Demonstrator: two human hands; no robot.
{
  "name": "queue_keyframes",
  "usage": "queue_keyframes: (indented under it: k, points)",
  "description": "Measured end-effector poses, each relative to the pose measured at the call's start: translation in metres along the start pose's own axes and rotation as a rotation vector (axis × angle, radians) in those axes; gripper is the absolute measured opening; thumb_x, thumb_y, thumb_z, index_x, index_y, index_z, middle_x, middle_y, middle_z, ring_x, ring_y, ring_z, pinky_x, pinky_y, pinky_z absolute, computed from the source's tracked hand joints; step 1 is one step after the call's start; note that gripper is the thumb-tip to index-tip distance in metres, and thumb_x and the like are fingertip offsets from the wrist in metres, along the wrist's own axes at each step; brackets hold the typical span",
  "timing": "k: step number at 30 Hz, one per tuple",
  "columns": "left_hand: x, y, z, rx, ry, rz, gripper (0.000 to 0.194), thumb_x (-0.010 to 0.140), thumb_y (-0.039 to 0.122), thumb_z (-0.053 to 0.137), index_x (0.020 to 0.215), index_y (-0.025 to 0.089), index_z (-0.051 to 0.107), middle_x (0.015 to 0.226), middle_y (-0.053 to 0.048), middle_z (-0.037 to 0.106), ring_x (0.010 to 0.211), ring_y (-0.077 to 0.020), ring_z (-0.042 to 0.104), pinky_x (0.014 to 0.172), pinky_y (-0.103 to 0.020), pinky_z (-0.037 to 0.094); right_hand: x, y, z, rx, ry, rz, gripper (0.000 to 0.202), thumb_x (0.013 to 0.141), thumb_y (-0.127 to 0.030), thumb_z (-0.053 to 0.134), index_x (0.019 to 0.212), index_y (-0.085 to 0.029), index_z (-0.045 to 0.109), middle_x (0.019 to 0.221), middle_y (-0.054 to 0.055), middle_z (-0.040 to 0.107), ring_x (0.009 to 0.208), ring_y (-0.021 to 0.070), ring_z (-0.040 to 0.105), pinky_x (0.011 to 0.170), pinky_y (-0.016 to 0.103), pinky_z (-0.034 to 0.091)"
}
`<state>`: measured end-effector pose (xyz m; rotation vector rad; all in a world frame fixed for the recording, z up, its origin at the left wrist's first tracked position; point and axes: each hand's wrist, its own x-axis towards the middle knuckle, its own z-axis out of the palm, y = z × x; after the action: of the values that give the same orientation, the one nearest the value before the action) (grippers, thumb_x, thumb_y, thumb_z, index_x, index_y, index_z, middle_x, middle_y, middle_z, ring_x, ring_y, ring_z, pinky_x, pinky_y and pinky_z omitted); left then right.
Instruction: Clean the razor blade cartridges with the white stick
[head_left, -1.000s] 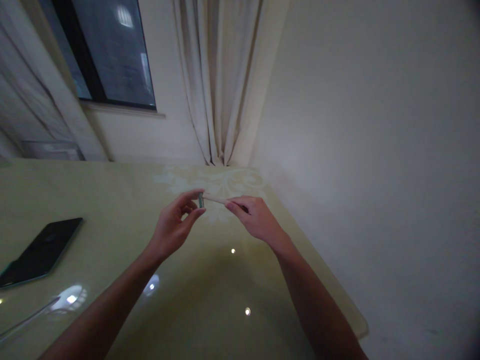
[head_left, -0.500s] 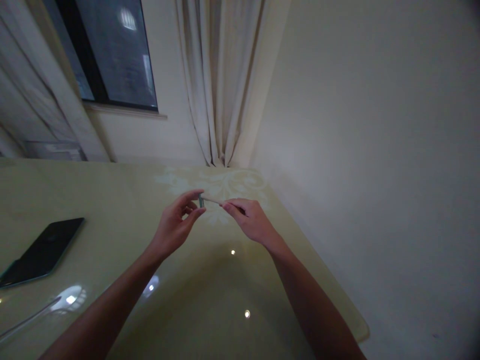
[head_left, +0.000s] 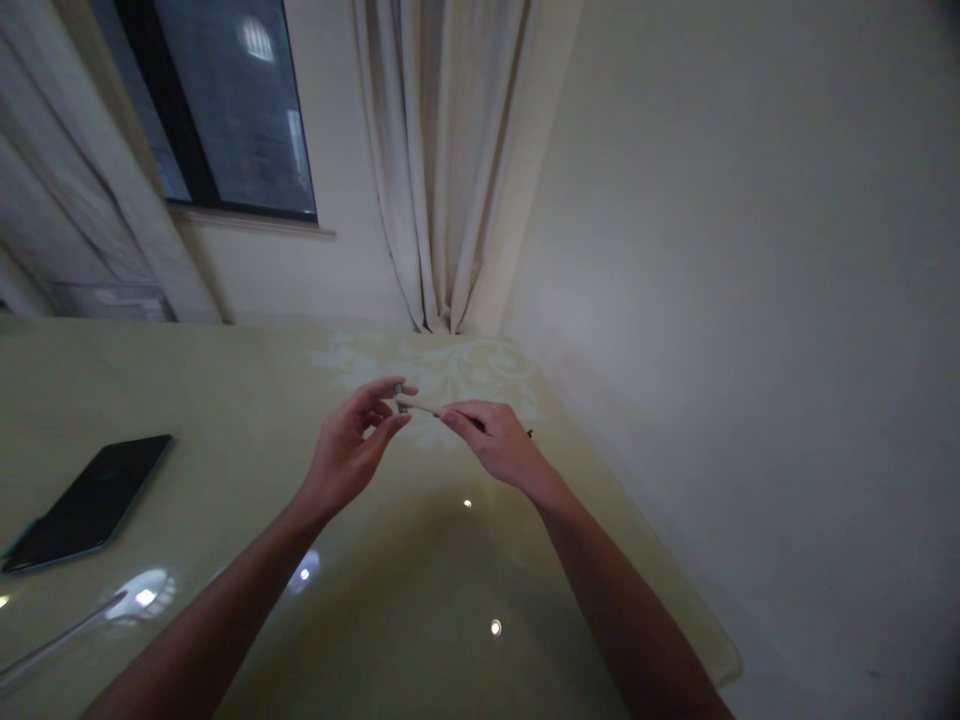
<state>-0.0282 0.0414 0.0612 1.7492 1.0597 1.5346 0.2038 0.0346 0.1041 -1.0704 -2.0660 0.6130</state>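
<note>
Over the table, my left hand pinches a small grey-green piece upright between thumb and fingertips; its kind is too small to make out. My right hand is closed around a slim brush-like stick, pale toward the tip. That tip points left and lies across the small piece, though I cannot tell if it touches. A short dark end shows behind the right hand, near the wrist. The rest of the stick is hidden inside the fingers.
A dark, flat tablet-like device lies on the glossy pale table at left. A thin cable runs in from the lower left. Beyond the table hang curtains beside a window; a wall borders the right side.
The stick's tip has shifted slightly left and down, from beside the small piece to across it. A dark end now shows behind my right hand. My left hand has barely moved.
</note>
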Motion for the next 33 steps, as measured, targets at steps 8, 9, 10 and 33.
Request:
queue_keyframes:
  k: [8,9,10,33]
  points:
    - [0.0005,0.0042,0.0019,-0.027,-0.008,0.005,0.042,0.093,0.034,0.073,0.133,0.024,0.067,0.120,-0.008,0.078,0.076,-0.0142,0.064,0.077,-0.030,0.057,-0.0007,-0.0013,0.0015,0.045,-0.033,0.018,0.038,0.108,-0.046,0.057,0.098,-0.019,0.082,0.086,0.002,0.074,0.079,0.0176,0.064,0.072,0.027,0.043]
    - [0.0005,0.0056,0.0021,-0.036,-0.011,0.011,0.042,0.093,0.034,0.073,0.134,0.024,0.066,0.124,-0.008,0.077,0.078,-0.0143,0.065,0.079,-0.031,0.057,-0.0007,-0.0019,0.0020,0.052,-0.041,0.012,0.038,0.108,-0.046,0.057,0.099,-0.019,0.082,0.087,0.002,0.075,0.081,0.0177,0.065,0.073,0.027,0.043]
    - [0.0004,0.0067,0.0023,-0.034,-0.008,0.013,0.042,0.093,0.033,0.073,0.134,0.025,0.066,0.125,-0.008,0.077,0.077,-0.0141,0.065,0.079,-0.031,0.058,-0.0006,-0.0020,0.0019,0.051,-0.040,0.007,0.037,0.108,-0.046,0.057,0.100,-0.020,0.082,0.088,0.002,0.075,0.082,0.0178,0.065,0.074,0.027,0.043]
    - [-0.0013,0.0054,0.0017,0.021,-0.010,0.022,0.041,0.094,0.033,0.072,0.134,0.025,0.066,0.122,-0.009,0.077,0.078,-0.0150,0.066,0.076,-0.031,0.058,-0.0005,-0.0025,-0.0019,0.034,-0.046,0.010,0.040,0.108,-0.047,0.056,0.095,-0.019,0.081,0.084,0.002,0.072,0.078,0.0172,0.062,0.072,0.027,0.042]
